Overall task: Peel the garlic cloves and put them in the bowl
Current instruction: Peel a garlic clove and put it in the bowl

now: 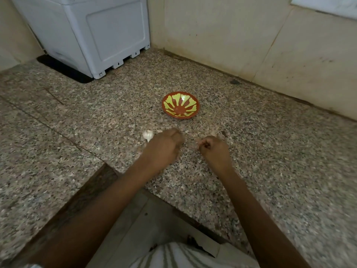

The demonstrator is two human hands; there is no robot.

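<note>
Garlic bulb (148,134) lies stem toward the person beside curled left hand (163,149); grip contents unclear

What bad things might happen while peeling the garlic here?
1. The garlic bulb lies loose on the counter beside the left hand; a bump might roll it away.
2. The bowl sits beyond both hands, so a peeled clove might drop on the way.
3. The counter's edge is close to the arms, so peels could fall to the floor.
</note>
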